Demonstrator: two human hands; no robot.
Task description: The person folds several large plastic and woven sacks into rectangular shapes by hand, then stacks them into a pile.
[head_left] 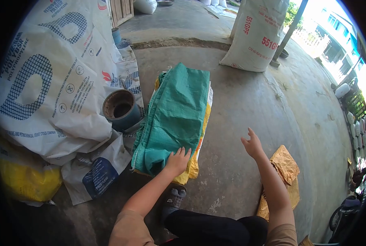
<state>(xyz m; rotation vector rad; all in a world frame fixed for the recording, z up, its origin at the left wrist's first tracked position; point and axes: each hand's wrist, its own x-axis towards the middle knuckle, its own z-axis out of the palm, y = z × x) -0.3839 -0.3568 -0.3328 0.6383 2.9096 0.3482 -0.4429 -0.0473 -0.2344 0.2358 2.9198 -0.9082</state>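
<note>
A folded green woven sack lies on top of a stack of folded sacks on the concrete floor. Yellow and white edges of the sacks beneath stick out along its right side and lower corner. My left hand rests on the near end of the green sack, fingers spread against the cloth. Out to the right, my right hand hangs in the air over the floor, its fingers apart and nothing in it. A crumpled yellow-orange sack lies on the floor beside my right forearm, partly hidden by it.
Large white printed sacks stand at the left, with a blue-grey pot beside them. A yellow bag sits lower left. Farther back on the right stands a full white sack near a slanted post.
</note>
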